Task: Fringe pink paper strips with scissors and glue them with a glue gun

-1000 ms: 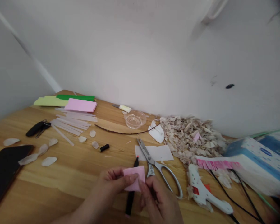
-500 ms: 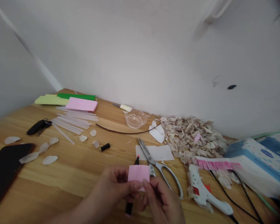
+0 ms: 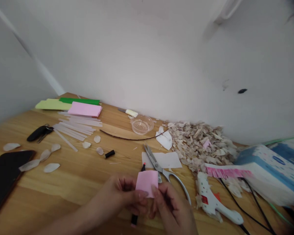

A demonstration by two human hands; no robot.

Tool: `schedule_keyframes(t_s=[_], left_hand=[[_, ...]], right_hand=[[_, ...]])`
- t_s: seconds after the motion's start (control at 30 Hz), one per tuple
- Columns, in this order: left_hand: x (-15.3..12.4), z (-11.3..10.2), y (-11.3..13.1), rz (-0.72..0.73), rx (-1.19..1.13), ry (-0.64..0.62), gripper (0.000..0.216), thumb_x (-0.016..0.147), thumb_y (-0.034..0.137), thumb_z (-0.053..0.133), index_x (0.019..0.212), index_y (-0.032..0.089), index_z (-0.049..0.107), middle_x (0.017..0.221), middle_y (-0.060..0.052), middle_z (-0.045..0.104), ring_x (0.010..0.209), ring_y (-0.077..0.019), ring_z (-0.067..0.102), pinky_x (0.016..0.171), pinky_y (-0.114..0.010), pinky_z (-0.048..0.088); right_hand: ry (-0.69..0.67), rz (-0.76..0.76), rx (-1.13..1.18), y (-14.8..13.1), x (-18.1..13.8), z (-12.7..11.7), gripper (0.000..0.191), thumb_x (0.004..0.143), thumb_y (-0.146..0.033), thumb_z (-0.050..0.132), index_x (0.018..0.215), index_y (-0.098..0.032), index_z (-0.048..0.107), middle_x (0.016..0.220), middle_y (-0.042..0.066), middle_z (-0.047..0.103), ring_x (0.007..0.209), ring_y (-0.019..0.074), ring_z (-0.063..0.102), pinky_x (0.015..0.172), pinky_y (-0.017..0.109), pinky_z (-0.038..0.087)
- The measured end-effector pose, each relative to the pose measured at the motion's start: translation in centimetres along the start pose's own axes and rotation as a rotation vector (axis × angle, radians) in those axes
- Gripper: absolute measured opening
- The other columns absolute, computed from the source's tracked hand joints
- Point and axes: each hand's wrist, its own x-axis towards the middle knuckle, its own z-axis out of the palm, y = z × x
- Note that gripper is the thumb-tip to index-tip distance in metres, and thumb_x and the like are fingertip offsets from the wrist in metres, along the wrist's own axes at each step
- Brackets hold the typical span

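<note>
A small folded piece of pink paper [image 3: 147,181] is pinched between both my hands near the table's front. My left hand [image 3: 127,192] grips its lower left side, thumb in front. My right hand [image 3: 170,204] holds its lower right edge between thumb and fingers. Beneath my hands lies a black marker [image 3: 134,219] with a pink tip, its middle hidden. Just beyond the paper, grey-handled scissors [image 3: 159,166] rest on a white sheet of paper [image 3: 172,160], one handle loop partly covered by my right hand. The black marker cap [image 3: 109,154] lies to the left.
Right of my hands are a white glue gun [image 3: 215,204], a pink fringed strip [image 3: 227,172], a tissue pack [image 3: 271,169] and a heap of scraps [image 3: 203,143]. Behind lie a twig [image 3: 127,138] and a clear dish [image 3: 142,125]. Leftward are white strips [image 3: 75,127], folded pink paper [image 3: 85,109] and a phone [image 3: 7,176].
The pink paper has tilted and shifted slightly up and to the right in my hands. Both hands keep their pinch on it, and the view has moved a little.
</note>
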Motion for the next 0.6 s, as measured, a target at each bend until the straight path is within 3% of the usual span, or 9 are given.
schedule_keyframes(t_s=[0.17, 0.33, 0.6], left_hand=[[-0.2, -0.2, 0.2, 0.025, 0.011, -0.029, 0.025, 0.058, 0.04, 0.076, 0.068, 0.017, 0.072, 0.061, 0.0, 0.071, 0.056, -0.0116, 0.066, 0.054, -0.019, 0.05], [-0.4, -0.2, 0.1, 0.147, 0.104, -0.072, 0.03, 0.067, 0.04, 0.07, 0.088, 0.019, 0.072, 0.064, -0.001, 0.07, 0.057, -0.0101, 0.063, 0.055, -0.018, 0.047], [-1.1, 0.2, 1.0, 0.196, 0.176, -0.075, 0.026, 0.074, 0.031, 0.065, 0.098, 0.021, 0.07, 0.064, 0.0, 0.07, 0.058, -0.0112, 0.062, 0.055, -0.018, 0.043]], right_hand=[[0.014, 0.045, 0.114, -0.2, 0.2, 0.1, 0.035, 0.086, -0.048, 0.046, 0.067, -0.019, 0.05, 0.051, -0.003, 0.053, 0.049, 0.0107, 0.052, 0.051, 0.021, 0.04], [-0.177, 0.226, 0.463, -0.3, 1.1, 0.1, 0.034, 0.076, -0.05, 0.062, 0.077, -0.016, 0.057, 0.058, -0.003, 0.056, 0.047, 0.0077, 0.053, 0.047, 0.017, 0.044], [-0.283, 0.232, 0.471, 0.4, 0.8, -0.2, 0.032, 0.077, -0.045, 0.063, 0.09, -0.016, 0.063, 0.06, -0.001, 0.061, 0.049, 0.0082, 0.057, 0.047, 0.016, 0.044]])
